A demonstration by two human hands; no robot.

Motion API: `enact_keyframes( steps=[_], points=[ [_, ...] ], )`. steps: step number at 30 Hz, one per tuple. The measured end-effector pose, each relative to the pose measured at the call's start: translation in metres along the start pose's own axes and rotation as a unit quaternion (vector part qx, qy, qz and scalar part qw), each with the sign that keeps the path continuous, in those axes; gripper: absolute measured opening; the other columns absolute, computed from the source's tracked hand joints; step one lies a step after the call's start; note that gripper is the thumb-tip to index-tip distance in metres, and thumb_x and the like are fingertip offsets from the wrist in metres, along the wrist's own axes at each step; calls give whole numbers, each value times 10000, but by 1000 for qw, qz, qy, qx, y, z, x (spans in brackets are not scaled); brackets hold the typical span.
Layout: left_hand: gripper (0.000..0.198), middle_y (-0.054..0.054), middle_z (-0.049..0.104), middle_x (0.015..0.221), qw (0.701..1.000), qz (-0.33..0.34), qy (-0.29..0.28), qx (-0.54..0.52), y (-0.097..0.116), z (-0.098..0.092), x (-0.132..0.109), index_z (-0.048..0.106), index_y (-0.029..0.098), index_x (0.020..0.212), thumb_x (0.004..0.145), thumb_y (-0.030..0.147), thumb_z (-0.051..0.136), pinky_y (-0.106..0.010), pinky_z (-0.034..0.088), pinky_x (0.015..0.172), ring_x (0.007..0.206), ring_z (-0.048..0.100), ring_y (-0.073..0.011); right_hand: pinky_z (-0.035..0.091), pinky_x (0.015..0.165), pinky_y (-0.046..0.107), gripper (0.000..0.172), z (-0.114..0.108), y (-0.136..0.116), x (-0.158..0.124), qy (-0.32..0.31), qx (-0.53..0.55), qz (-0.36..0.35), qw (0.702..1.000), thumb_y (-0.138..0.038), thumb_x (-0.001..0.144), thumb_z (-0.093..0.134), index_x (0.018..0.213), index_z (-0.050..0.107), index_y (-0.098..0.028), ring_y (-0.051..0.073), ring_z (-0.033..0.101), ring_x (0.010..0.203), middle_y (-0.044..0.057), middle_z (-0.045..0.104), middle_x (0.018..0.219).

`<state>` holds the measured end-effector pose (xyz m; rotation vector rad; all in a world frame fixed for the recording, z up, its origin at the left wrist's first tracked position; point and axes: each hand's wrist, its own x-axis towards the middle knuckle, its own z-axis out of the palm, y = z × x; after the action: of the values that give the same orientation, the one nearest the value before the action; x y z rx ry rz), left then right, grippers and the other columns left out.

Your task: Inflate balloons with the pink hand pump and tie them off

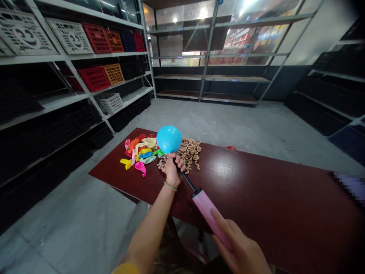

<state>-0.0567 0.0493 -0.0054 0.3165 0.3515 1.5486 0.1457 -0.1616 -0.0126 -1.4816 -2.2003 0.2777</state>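
A partly inflated light-blue balloon [169, 139] rises above my left hand [173, 169], whose fingers are closed around the balloon's neck and the black end of a balloon pump. My right hand [239, 243] is wrapped around the pink barrel of the balloon pump [209, 213]. A black rod shows between the barrel and my left hand, so the pump is drawn out. The nozzle inside the balloon's neck is hidden. Just left of the balloon lies a pile of limp balloons [145, 155] in several colours. Behind my left hand is a heap of beige, wavy pieces [190, 150].
The dark red table [256, 186] stretches to the right. At its right end is a pixelated purple patch [350, 186]. Metal shelves [76, 57] with plastic crates [95, 38] stand left; another rack [207, 78] is at the back. Something red [230, 147] shows behind the table's far edge.
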Motion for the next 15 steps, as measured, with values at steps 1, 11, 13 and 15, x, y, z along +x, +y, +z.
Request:
enact_keyframes(
  steps=[1, 11, 13, 15],
  points=[
    [250, 66, 328, 619, 1000, 0, 0, -4, 0, 0, 0, 429, 204, 818, 913, 365, 595, -169, 251, 347, 425, 336, -63, 551, 612, 213, 583, -2, 1, -4, 1, 2, -1, 1000, -259, 962, 439, 1524, 286, -304, 141, 700, 724, 46, 673, 980],
    [244, 61, 341, 618, 1000, -19, 1, 3, -4, 1, -3, 432, 203, 822, 932, 375, 564, -165, 243, 351, 426, 336, -61, 535, 550, 249, 570, 18, -13, 54, 25, -47, 28, 998, -362, 977, 437, 1526, 292, -314, 178, 698, 672, 30, 660, 912],
    [240, 61, 339, 610, 1000, -29, 4, 4, -4, 1, -3, 432, 202, 819, 940, 373, 548, -167, 238, 349, 423, 336, -63, 532, 546, 254, 586, 23, -16, 64, 20, -48, 30, 998, -365, 976, 438, 1535, 269, -308, 180, 694, 664, 27, 653, 905],
    [236, 62, 337, 604, 999, -36, 3, 6, -4, 1, -2, 431, 203, 816, 946, 370, 536, -172, 234, 345, 415, 330, -64, 528, 538, 249, 591, 25, -17, 63, 20, -42, 22, 999, -360, 979, 432, 1540, 254, -302, 175, 688, 653, 29, 650, 905]
  ],
)
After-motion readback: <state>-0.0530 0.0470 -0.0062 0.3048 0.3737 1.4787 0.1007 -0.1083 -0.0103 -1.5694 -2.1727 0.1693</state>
